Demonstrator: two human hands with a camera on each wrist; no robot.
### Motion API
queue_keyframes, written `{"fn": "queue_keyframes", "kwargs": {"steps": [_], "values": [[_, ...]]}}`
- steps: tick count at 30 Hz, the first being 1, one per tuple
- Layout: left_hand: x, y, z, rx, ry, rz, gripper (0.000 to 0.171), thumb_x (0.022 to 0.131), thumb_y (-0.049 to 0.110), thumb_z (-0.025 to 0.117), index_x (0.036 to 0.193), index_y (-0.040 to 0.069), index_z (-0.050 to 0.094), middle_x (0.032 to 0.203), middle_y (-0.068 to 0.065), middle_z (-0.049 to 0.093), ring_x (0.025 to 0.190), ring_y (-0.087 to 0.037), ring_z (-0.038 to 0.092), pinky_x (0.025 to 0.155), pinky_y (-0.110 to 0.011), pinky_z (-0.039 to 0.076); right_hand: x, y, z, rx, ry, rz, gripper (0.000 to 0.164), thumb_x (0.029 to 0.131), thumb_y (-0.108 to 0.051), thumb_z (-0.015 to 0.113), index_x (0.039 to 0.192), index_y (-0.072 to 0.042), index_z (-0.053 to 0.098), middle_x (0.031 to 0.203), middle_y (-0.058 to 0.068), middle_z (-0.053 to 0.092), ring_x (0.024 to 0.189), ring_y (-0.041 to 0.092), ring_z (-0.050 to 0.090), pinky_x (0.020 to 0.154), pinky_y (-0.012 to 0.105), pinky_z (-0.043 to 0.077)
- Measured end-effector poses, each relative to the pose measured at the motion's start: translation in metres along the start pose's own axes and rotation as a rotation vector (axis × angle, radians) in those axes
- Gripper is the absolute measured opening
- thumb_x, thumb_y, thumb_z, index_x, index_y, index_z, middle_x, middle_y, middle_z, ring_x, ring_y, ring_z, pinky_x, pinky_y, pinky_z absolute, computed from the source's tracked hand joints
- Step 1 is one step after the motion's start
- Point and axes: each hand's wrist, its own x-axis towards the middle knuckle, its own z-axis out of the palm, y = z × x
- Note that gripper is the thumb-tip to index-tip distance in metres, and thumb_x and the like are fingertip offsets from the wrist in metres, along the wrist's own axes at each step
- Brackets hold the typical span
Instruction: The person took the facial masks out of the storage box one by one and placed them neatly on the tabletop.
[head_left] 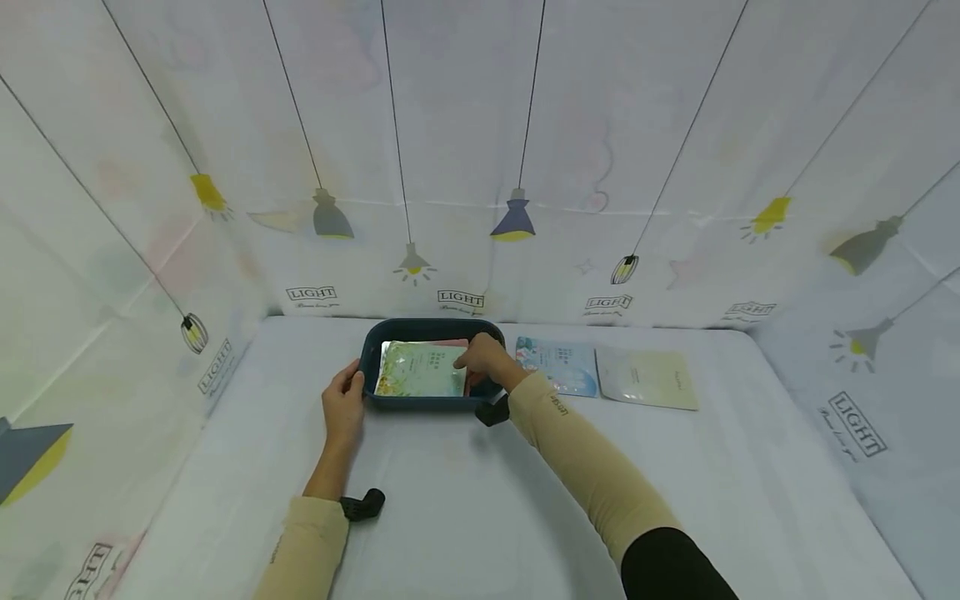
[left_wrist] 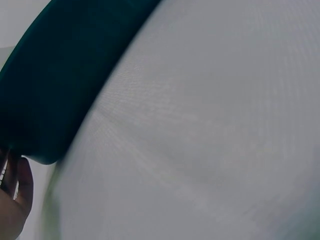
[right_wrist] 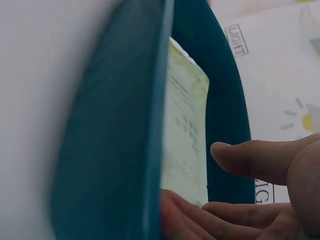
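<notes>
A dark teal basin (head_left: 423, 402) stands toward the back of the white table. Inside lies a pale green packet with printed flowers (head_left: 420, 371), a pink edge (head_left: 450, 342) showing behind it. My left hand (head_left: 344, 406) is at the basin's left end, its fingertips against the outer wall. My right hand (head_left: 486, 361) reaches over the right end into the basin. In the right wrist view its fingers (right_wrist: 227, 220) lie beside the end of the packet, while its thumb (right_wrist: 235, 156) stays apart from them. Part of that hand is hidden behind the near wall.
Right of the basin, a blue printed packet (head_left: 558, 367) and a cream packet (head_left: 648, 377) lie side by side on the table. Behind stands a white cloth (head_left: 555, 275) printed with hanging lamps. Black wrist cameras sit under both wrists, the right one (head_left: 492, 412) close to the basin's corner.
</notes>
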Motion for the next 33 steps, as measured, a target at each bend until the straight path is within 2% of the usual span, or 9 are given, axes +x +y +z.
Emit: {"fn": "queue_keyframes", "kwargs": {"steps": [3,7,10,13,17,22,29,33], "values": [[0.001,0.0,-0.002,0.014,-0.004,-0.002,0.037,0.103,0.019,0.047,0.136,0.005,0.055,0.135,-0.017,0.057,0.107,-0.017,0.05,0.072,-0.005,0.043,0.001,-0.004,0.007,-0.054,0.031,0.057,0.029,0.089,-0.012,0.069,0.111,0.006,0.064,0.098,0.02,0.071,0.081,0.033,0.073,0.075,0.04,0.06],[0.001,-0.002,-0.002,0.027,-0.001,-0.004,0.037,0.103,0.019,0.048,0.136,0.004,0.055,0.132,-0.017,0.058,0.105,-0.015,0.05,0.07,-0.005,0.042,0.003,-0.004,0.012,-0.078,0.059,0.104,0.036,0.088,-0.012,0.07,0.118,0.006,0.06,0.11,0.018,0.069,0.072,0.028,0.072,0.07,0.035,0.059],[0.0,-0.002,-0.003,0.023,0.011,-0.002,0.036,0.103,0.019,0.048,0.135,0.004,0.056,0.13,-0.017,0.059,0.102,-0.014,0.05,0.068,-0.007,0.042,0.004,-0.003,0.016,-0.058,0.082,0.075,0.032,0.088,-0.011,0.071,0.114,0.004,0.061,0.111,0.017,0.067,0.067,0.024,0.07,0.066,0.032,0.058],[0.001,-0.002,-0.003,0.019,0.014,0.007,0.037,0.103,0.02,0.048,0.135,0.004,0.056,0.13,-0.017,0.059,0.101,-0.013,0.05,0.068,-0.007,0.042,0.005,-0.001,0.019,0.002,0.115,0.054,0.024,0.086,-0.008,0.071,0.105,0.003,0.062,0.098,0.016,0.069,0.064,0.021,0.069,0.062,0.03,0.057],[0.001,-0.002,-0.003,0.018,0.009,0.012,0.038,0.103,0.021,0.048,0.136,0.004,0.055,0.13,-0.017,0.059,0.101,-0.013,0.049,0.069,-0.007,0.042,0.008,0.0,0.023,0.126,0.153,0.054,0.017,0.084,-0.003,0.071,0.099,0.003,0.065,0.084,0.013,0.068,0.061,0.019,0.066,0.058,0.029,0.055],[0.002,-0.002,-0.002,0.01,0.005,0.013,0.039,0.103,0.021,0.047,0.137,0.004,0.054,0.132,-0.017,0.058,0.102,-0.013,0.049,0.07,-0.007,0.042,0.009,0.001,0.025,0.265,0.18,0.04,0.016,0.084,0.0,0.069,0.099,0.005,0.068,0.082,0.012,0.067,0.061,0.017,0.06,0.056,0.026,0.051],[0.003,-0.004,-0.003,0.0,0.002,0.012,0.039,0.103,0.022,0.048,0.137,0.004,0.054,0.134,-0.017,0.057,0.107,-0.016,0.05,0.072,-0.006,0.041,0.005,-0.001,0.032,0.21,0.193,-0.069,0.022,0.086,-0.003,0.067,0.107,0.003,0.068,0.096,0.017,0.071,0.067,0.02,0.067,0.057,0.03,0.057],[0.002,-0.003,-0.003,-0.005,0.004,0.012,0.039,0.103,0.021,0.048,0.137,0.004,0.055,0.134,-0.017,0.057,0.106,-0.016,0.05,0.071,-0.007,0.042,0.003,-0.002,0.034,0.238,0.205,-0.087,0.02,0.086,-0.002,0.067,0.105,0.004,0.069,0.095,0.018,0.071,0.06,0.018,0.064,0.051,0.028,0.055]]}}
